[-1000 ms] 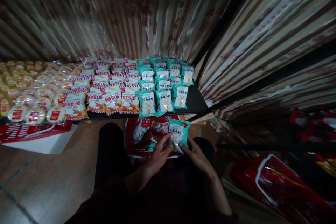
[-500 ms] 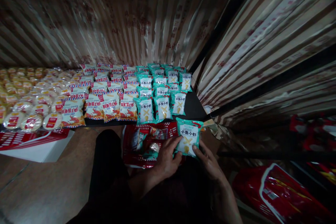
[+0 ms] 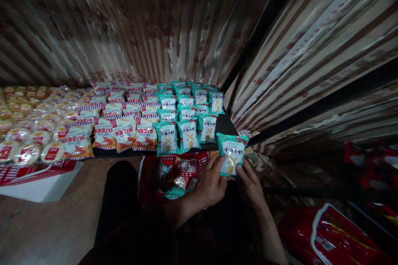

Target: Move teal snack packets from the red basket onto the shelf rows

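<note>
Between my two hands is a teal-and-white snack bag point(image 3: 232, 154), tilted with its printed front up. My left hand point(image 3: 211, 182) grips its lower left edge, fingers curled and thumb below. At its lower right edge, my right hand point(image 3: 250, 180) pinches with the thumb on the front. Just beyond, rows of matching teal snack bags point(image 3: 188, 134) stand at the right end of a dark shelf point(image 3: 224, 127). Orange-and-white snack bags point(image 3: 125, 132) stand in rows left of them. Below the shelf, a red basket point(image 3: 143, 178) holds several mixed packets, partly hidden by my left arm.
Round wrapped cakes point(image 3: 52, 152) fill the shelf's left part. A red-and-white box point(image 3: 59, 178) is under it. Striped plastic-wrapped stacks point(image 3: 139, 29) rise behind and to the right, with a dark post point(image 3: 245, 58) at the corner. A red bag point(image 3: 342, 236) lies lower right.
Both hands have moved slightly right and up with the teal snack bag, toward the shelf's right corner. The view has shifted a little.
</note>
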Demonstrator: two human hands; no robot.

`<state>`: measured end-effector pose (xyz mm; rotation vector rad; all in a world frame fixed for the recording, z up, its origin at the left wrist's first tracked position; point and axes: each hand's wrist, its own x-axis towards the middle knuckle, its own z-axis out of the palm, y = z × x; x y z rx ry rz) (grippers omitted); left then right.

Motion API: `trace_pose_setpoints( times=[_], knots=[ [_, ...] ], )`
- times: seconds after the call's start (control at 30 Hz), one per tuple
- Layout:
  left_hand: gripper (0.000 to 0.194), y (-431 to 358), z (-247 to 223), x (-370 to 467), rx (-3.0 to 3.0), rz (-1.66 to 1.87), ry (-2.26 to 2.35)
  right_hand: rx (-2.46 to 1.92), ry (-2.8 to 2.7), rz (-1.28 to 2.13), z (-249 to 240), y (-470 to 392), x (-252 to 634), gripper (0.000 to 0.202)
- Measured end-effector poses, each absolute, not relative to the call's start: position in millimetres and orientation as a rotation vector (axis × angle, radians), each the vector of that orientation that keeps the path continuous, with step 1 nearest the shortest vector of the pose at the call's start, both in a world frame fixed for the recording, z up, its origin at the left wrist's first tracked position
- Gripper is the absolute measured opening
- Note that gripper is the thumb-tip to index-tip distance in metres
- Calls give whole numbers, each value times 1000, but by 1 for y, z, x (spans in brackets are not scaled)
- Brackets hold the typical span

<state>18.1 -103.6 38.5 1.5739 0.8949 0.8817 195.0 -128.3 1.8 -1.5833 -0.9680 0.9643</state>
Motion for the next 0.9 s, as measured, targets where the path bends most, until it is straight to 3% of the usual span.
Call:
trace_pose_setpoints(
  times=[0.43, 0.9],
  knots=[
    [68, -69, 53, 55, 1598, 843, 934, -1548, -882, 808, 9, -86, 211, 70],
    [63, -39, 62, 83, 1880, 646, 1088, -1517, -795, 634, 3, -43, 227, 62]
  ],
)
